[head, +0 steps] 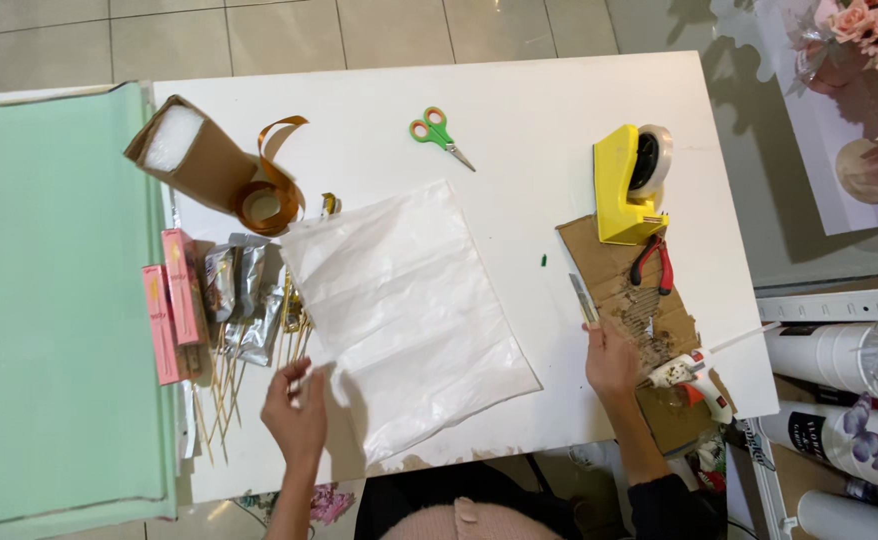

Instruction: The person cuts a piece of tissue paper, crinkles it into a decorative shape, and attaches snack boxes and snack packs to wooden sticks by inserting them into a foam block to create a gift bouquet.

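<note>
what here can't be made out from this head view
- Right hand: holds a thin grey blade-like tool, too small to identify.
- Left hand: its fingertips meet the white sheet; grip unclear.
- Wooden sticks: tops hidden under foil packets.
- Glue gun: partly behind the right hand.

Green-handled scissors [440,134] lie at the table's far middle. Yellow tape dispenser [627,187] stands on torn cardboard [614,275], red pliers [651,264] just beside it. Brown box [191,158] with white foam sits top left, gold ribbon [271,190] touching it. Two pink boxes [173,303] near mint paper [54,300].
</note>
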